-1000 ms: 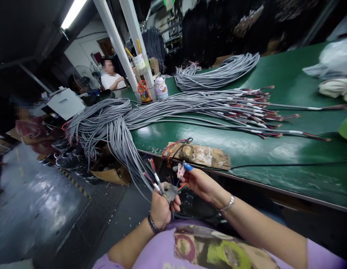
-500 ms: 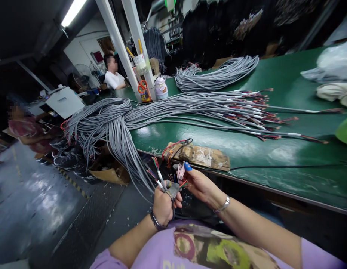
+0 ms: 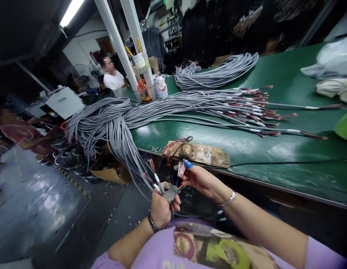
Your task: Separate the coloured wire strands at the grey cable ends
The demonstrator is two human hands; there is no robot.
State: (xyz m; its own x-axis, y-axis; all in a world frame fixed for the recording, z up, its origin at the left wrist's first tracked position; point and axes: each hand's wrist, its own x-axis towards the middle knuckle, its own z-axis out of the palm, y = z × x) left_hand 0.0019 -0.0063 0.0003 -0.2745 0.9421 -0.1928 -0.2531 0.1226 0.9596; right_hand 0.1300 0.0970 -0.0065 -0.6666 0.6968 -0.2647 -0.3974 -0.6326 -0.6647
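Observation:
My left hand (image 3: 160,208) is closed around the ends of grey cables (image 3: 153,180) whose coloured inner wires stick up above the fist. My right hand (image 3: 200,178), with a blue cap on one fingertip, pinches a small pink-white tool (image 3: 180,170) just above and to the right of those wire ends. Both hands hover below the front edge of the green table (image 3: 246,145). A large bundle of grey cables (image 3: 114,119) drapes from the table down toward my left hand.
A worn brown block with red and black wires (image 3: 200,153) lies at the table edge. More cable coils (image 3: 215,74) lie farther back. White posts (image 3: 128,48), a cup and jars (image 3: 152,87) stand behind. Two seated people (image 3: 111,76) are at the left. Bags (image 3: 334,71) sit at right.
Both hands stay close together with little shift; my left fist dipped slightly lower again and the right hand holds the small tool at about the same spot.

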